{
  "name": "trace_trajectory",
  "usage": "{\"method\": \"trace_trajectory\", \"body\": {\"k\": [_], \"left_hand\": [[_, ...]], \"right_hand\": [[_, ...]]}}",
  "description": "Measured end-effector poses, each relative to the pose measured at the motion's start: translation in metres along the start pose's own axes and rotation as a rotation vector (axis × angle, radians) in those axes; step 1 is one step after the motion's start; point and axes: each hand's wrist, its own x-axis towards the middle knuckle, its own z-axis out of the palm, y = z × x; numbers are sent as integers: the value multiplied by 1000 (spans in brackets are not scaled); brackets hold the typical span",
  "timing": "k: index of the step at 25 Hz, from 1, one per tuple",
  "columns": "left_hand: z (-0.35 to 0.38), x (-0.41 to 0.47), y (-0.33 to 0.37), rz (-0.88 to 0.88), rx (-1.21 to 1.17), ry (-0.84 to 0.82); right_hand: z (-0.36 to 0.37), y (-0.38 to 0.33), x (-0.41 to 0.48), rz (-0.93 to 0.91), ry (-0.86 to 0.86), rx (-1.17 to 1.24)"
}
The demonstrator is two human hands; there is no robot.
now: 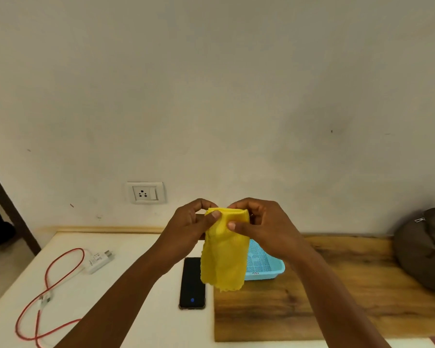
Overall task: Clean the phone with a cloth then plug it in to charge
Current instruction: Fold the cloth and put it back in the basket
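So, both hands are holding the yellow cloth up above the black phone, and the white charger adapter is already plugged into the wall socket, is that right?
Not quite. In the head view the white charger adapter lies unplugged on the white table, its red cable beside it; the wall socket is empty. Both hands, left and right, do hold the yellow cloth above the black phone.

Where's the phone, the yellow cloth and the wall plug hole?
phone (192,282), head view, middle of its dark screen.
yellow cloth (224,259), head view, middle of the hanging part.
wall socket (145,193), head view, its white faceplate.
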Motion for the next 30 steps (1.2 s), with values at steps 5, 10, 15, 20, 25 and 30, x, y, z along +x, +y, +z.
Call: {"method": "trace_trajectory", "body": {"k": [5,10,15,20,25,30], "left_hand": [[0,-9,13,-88,-215,53],[12,-22,19,-157,-254,81],[-8,-29,29,-230,-301,121],[-26,-35,39,-139,-95,174],[-36,-40,45,-11,23,295],[-21,-40,50,8,-15,370]], "right_hand": [[7,-12,-14,44,353,-136],[36,-19,-28,330,312,194],[14,-11,-28,403,107,525],[-13,-14,-25,254,44,6],[-28,-28,-29,61,-108,-15],[11,-44,-45,-79,376,-187]]}}
